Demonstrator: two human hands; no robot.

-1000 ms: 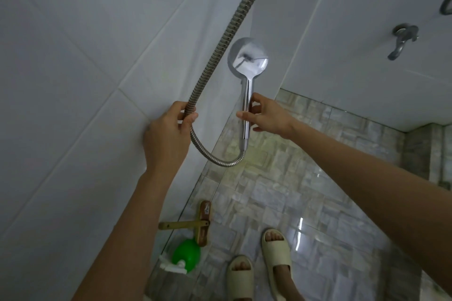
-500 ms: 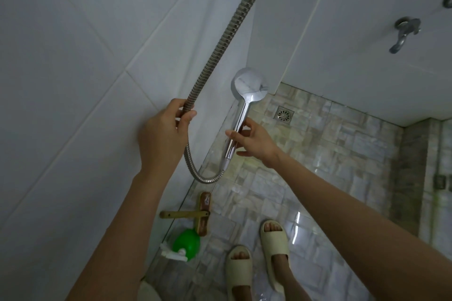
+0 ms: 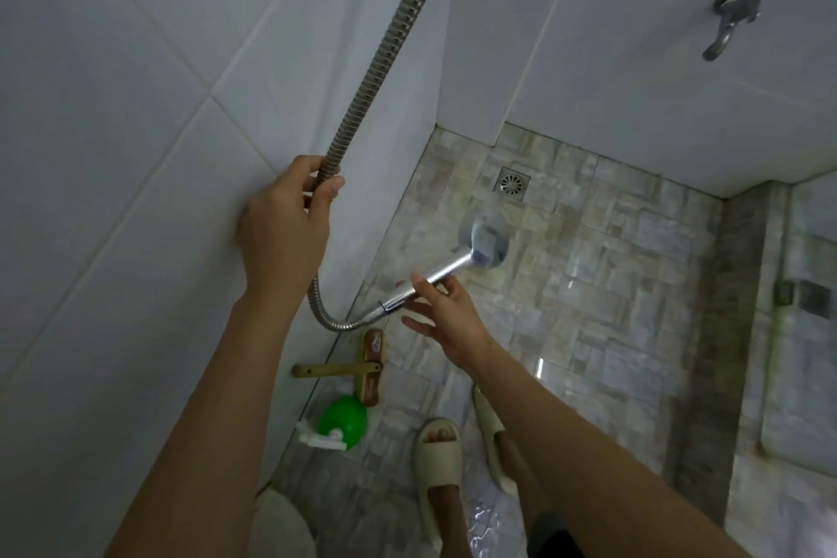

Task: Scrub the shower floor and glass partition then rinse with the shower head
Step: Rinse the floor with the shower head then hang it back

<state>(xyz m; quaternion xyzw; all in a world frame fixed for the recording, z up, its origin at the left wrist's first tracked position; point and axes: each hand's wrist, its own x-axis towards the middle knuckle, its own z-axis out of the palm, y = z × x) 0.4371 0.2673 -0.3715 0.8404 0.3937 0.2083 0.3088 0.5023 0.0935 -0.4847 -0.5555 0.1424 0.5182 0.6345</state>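
the left grip (image 3: pixel 285 222) is clenched round the metal hose (image 3: pixel 394 41), up against the white tiled wall (image 3: pixel 113 104), left of the drain (image 3: pixel 512 183) and higher in view. the hose runs from that fist up and out of the top of the view. below the fist it loops down and bends toward the drain into the handle of the shower head (image 3: pixel 485 238).

the right grip (image 3: pixel 446 322) is nearer the person than the drain and pinches the handle lightly between thumb and forefinger. its other fingers are spread and nearly straight. the shower head is tilted, its round disc pointing up toward the drain and hanging just short of it, above the stone-patterned floor (image 3: pixel 611 285).

the drain is set in the far corner of the floor. a wooden brush (image 3: pixel 372 365) lies at the foot of the wall, well on the near side of the drain. a green bottle (image 3: pixel 343 421) with a white cap lies just beyond the brush, further from the drain. two feet in pale slippers (image 3: pixel 437 462) stand on the wet floor, nearer still to the person. a metal tap (image 3: pixel 729 20) is on the wall above and right of the drain, and the glass partition (image 3: pixel 810 331) stands far right of it.
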